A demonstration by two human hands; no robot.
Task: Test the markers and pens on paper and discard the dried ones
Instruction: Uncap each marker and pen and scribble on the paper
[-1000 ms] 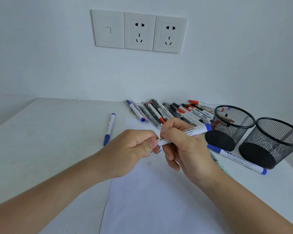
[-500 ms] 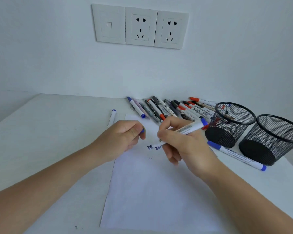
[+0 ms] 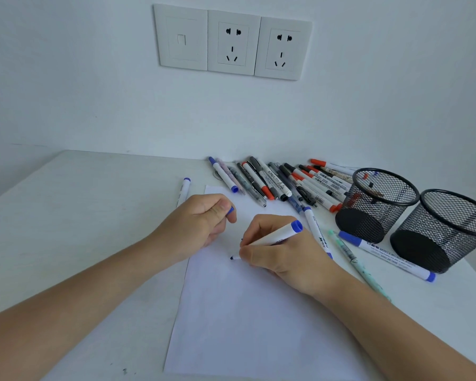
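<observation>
Right grip [image 3: 283, 254] pinching marker [image 3: 278, 236], tip on paper [image 3: 245, 325]

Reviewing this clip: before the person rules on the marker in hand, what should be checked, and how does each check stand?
1. Marker uncapped, tip on sheet: ok. The right hand grips the blue whiteboard marker, tip down at the paper.
2. Cap kept ready: ok. The left hand pinches the blue cap.
3. Ink trace readable: cannot tell. No clear mark shows beside the tip.
4. Bins reachable: ok. The mesh cup holding pens and the other mesh cup stand upright on the right.
5. Which cup takes dried ones: cannot tell.
</observation>
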